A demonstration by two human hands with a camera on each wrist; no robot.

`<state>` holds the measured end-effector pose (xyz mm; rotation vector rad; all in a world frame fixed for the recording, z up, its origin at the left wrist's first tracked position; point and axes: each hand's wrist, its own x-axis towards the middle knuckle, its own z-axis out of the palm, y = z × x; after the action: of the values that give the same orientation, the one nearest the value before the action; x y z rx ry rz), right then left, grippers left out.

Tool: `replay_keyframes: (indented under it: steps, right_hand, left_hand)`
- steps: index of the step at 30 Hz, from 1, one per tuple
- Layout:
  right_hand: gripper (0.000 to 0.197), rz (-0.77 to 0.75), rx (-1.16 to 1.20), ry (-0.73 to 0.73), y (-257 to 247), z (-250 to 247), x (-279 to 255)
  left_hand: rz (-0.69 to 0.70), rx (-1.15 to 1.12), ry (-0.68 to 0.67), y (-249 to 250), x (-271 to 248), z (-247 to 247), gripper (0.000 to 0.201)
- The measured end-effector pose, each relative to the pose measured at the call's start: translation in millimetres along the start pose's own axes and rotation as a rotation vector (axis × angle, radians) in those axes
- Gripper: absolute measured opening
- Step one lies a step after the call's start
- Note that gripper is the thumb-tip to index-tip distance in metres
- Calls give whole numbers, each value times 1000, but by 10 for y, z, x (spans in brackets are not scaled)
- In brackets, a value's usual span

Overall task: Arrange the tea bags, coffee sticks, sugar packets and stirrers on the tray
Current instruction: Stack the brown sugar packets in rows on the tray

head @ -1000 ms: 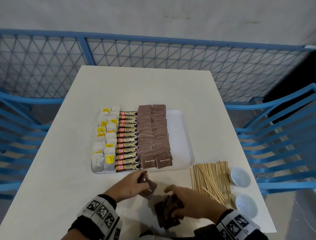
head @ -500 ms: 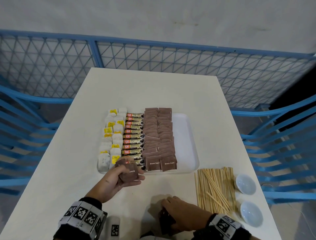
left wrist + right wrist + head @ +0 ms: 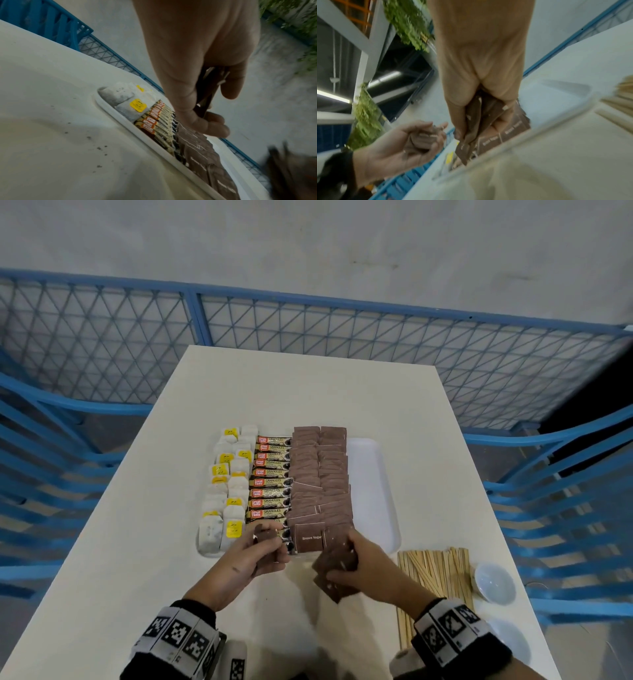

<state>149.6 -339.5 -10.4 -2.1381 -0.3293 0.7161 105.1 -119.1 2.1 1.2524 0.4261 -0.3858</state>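
Holding brown sugar packets in both hands, the person is working at the near edge of the tray (image 3: 376, 491). A small bunch of packets (image 3: 337, 573) is being gripped by the curled fingers (image 3: 346, 575) of the right hand (image 3: 368, 568), just near of the sugar rows (image 3: 320, 481) and touching their near right end. One or two packets (image 3: 208, 93) are being pinched between thumb and fingers by the left hand (image 3: 250, 556), which is hovering over the near end of the coffee sticks (image 3: 272, 481), left of the sugar rows. The tea bags (image 3: 227, 487) are lying at the far left of the tray. The sugar rows are running from near to far, so the right hand is judged the nearer one for laying the next packet. The stirrers (image 3: 435, 573) are lying on the worktop (image 3: 308, 392), right of the right hand, not yet on the tray.
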Motion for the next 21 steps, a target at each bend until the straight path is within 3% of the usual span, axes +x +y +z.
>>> replay_keyframes:
  steps: [2, 4, 9, 13, 18, 21]
  right_hand:
    - [36, -37, 137, 77, -157, -43, 72]
    - [37, -75, 332, 117, -326, -58, 124]
    - [35, -70, 737, 21, -645, 73, 201]
    - [38, -115, 608, 4, -718, 169, 222]
    - [47, -198, 138, 103, -617, 231, 274]
    - [60, -239, 156, 144, -587, 321, 256]
  left_hand:
    - [8, -8, -16, 48, 21, 74, 17]
    - [21, -10, -65, 119, 23, 150, 29]
    - [-24, -88, -134, 313, -29, 289, 50]
    - [-30, -165, -158, 390, -62, 293, 42]
    - [-23, -203, -149, 368, -89, 238, 38]
    - [-31, -239, -134, 312, -90, 199, 37]
